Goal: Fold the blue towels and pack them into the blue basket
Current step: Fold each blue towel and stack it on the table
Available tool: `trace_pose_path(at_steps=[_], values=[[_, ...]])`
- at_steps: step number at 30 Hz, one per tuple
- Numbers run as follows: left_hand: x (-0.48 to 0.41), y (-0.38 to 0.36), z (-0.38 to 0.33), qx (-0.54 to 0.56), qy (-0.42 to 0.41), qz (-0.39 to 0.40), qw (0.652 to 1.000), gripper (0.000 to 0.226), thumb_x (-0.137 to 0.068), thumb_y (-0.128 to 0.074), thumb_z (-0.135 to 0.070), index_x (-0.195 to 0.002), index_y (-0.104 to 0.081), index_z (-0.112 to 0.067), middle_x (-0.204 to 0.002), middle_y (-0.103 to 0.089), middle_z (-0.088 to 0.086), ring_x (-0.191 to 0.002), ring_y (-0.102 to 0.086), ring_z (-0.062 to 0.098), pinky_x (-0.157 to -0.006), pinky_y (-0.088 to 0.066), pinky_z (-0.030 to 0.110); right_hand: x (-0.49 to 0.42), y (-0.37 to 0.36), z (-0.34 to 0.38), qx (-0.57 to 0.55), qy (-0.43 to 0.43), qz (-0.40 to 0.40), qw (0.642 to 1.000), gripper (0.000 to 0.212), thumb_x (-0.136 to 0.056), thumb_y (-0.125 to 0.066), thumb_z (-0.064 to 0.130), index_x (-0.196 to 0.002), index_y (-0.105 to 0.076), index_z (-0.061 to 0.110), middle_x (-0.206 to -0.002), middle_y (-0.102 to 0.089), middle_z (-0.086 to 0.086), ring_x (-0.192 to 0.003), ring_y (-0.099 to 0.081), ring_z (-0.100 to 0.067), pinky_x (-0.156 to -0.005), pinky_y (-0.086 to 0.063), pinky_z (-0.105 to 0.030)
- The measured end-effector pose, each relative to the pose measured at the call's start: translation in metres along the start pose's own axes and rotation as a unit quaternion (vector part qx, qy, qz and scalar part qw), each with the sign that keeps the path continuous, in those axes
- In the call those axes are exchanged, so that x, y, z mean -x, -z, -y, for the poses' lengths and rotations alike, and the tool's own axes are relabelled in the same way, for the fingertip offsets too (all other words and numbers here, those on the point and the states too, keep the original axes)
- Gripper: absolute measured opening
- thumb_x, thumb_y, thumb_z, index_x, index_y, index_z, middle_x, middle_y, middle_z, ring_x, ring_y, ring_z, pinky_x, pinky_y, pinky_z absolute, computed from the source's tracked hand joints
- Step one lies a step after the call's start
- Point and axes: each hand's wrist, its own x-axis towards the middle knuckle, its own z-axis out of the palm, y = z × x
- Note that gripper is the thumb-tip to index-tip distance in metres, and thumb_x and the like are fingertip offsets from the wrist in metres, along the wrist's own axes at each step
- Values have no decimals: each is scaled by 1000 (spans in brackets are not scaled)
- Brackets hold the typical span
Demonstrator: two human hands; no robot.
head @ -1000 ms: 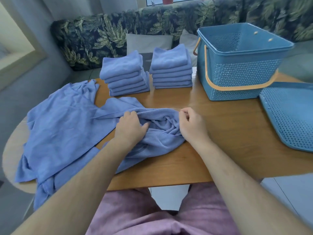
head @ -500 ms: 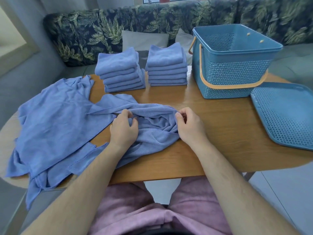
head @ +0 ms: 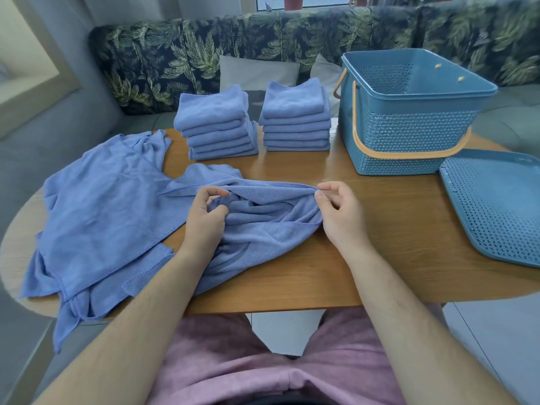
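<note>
Crumpled blue towel (head: 263, 226) mid-frame on table (head: 380, 229), stretched between hands. Left hand (head: 204, 217) fingers curled, pinching fold; right hand (head: 339, 211) pinching upper edge.

A rounded wooden tabletop (head: 380, 229) stands before a corner sofa (head: 181, 54) whose dark backrest carries a green palm-leaf print. Two pale cushions (head: 257, 74) lean against it, above grey seat pads (head: 73, 118). Behind, a window (head: 321, 0) lets in daylight past reddish plant pots (head: 292, 0). Pale floor tiles (head: 482, 331) show below the tabletop.
</note>
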Motion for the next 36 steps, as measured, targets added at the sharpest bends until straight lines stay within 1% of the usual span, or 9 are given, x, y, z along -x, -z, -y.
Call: trace_pose_path(at_steps=[4,8,11,14,19,25,30,34,36], values=[[3,6,-4,31,36,14,999,36,-82,-54,-5,-100,-72,-31,-93,-60,0,-80,-52,16,-74,-46,29,2,4,4,-59,13,21,998,11,-103,-57,20,-104,-67,22,-80,-73,11,-74,-63,-2,-69,-47,-18],[2,7,-5,74,18,8,997,19,-99,-60,-26,-105,-77,-23,-110,-74,-6,-108,-65,6,-96,-47,25,1,6,5,-112,-6,54,992,20,-105,-51,14,-109,-68,23,-85,-73,8,-77,-63,-3,-67,-47,-16],[0,8,-1,89,21,8,996,18,-101,-59,-22,-108,-76,-21,-108,-75,-6,-109,-66,9,-100,-48,28,0,7,8,-145,-23,63,987,20,-103,-51,6,-109,-69,15,-79,-72,8,-71,-62,0,-62,-47,-14],[-3,12,3,93,26,29,995,26,-97,-59,-6,-113,-73,-22,-93,-67,-1,-87,-60,11,-91,-48,28,1,8,12,-168,-23,100,980,25,-95,-54,-6,-98,-71,12,-73,-69,7,-68,-58,-5,-59,-44,-15],[-3,18,0,142,49,90,985,43,-86,-53,2,-116,-73,-21,-81,-53,9,-79,-51,21,-87,-44,29,4,8,13,-149,-29,140,978,45,-85,-52,-17,-73,-78,17,-76,-73,5,-74,-64,-5,-67,-49,-16],[-3,26,-17,122,92,76,985,32,-88,-61,-3,-108,-77,-21,-78,-48,4,-77,-47,18,-80,-42,28,1,17,19,-122,-52,149,980,39,-91,-50,-13,-99,-78,13,-72,-70,9,-60,-52,-2,-61,-43,-17],[-16,44,-64,172,64,85,979,28,-93,-58,4,-108,-73,-14,-81,-57,2,-73,-56,11,-64,-47,21,-22,34,67,-87,16,126,988,39,-93,-51,-9,-98,-79,18,-65,-65,13,-60,-49,-5,-58,-42,-15],[-38,59,-119,193,34,57,979,26,-93,-59,3,-106,-72,-15,-81,-66,-2,-69,-64,6,-65,-52,22,-48,49,119,-132,23,84,987,34,-93,-54,-5,-97,-79,17,-61,-60,7,-54,-46,-9,-53,-38,-16],[-49,65,-148,209,15,48,977,25,-94,-58,4,-106,-71,-13,-83,-70,0,-69,-67,7,-63,-55,20,-60,56,142,-184,5,89,979,32,-94,-54,-4,-100,-78,16,-70,-61,2,-57,-47,-9,-54,-37,-19]])
